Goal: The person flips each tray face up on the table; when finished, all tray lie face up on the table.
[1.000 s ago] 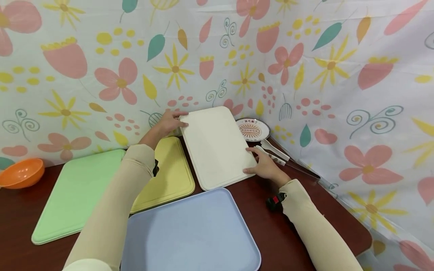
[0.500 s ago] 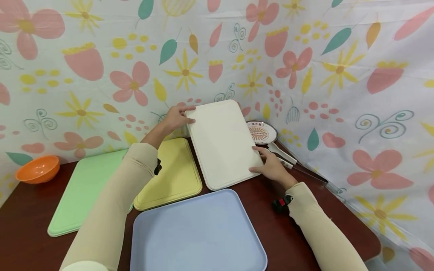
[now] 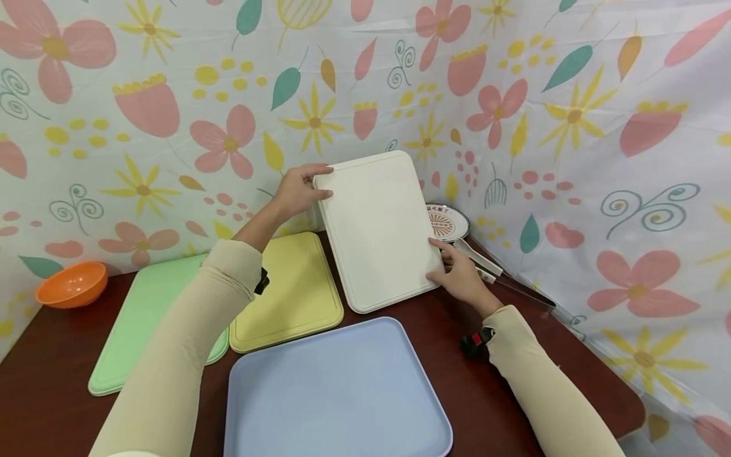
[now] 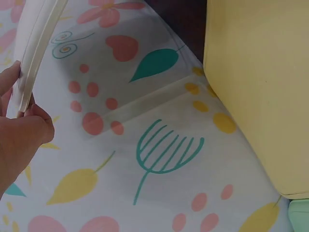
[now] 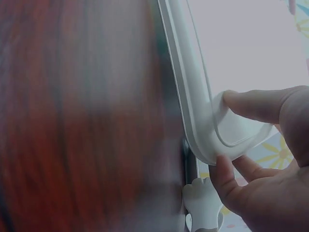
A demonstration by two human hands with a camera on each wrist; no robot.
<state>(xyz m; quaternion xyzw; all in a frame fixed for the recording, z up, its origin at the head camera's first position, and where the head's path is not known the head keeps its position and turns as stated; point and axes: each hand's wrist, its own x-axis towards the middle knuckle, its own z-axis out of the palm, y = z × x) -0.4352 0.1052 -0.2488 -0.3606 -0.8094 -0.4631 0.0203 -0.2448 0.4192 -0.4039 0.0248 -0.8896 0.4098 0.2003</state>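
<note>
Both my hands hold a white cutting board (image 3: 379,231), tilted with its far edge raised. At its far left corner, my left hand (image 3: 299,190) pinches the edge; in the left wrist view the thumb and fingers (image 4: 41,118) lie on either side of the thin rim. My right hand (image 3: 459,273) grips the near right corner. From the right wrist, its thumb (image 5: 256,104) presses one face while other fingers reach round the edge. A yellow board (image 3: 288,292) lies left of the white one, and a light blue tray (image 3: 337,393) lies in front of it.
A green board (image 3: 148,317) and an orange bowl (image 3: 71,285) are on the left. Behind the white board's right side stand a patterned plate (image 3: 448,222) and white-handled utensils (image 3: 480,257). Flowered cloth (image 3: 354,82) walls the back and right of the dark table (image 3: 514,381).
The white board has been lifted and tilted up further at its far edge, the left hand rising with it. The head view has shifted, so everything appears further right.
</note>
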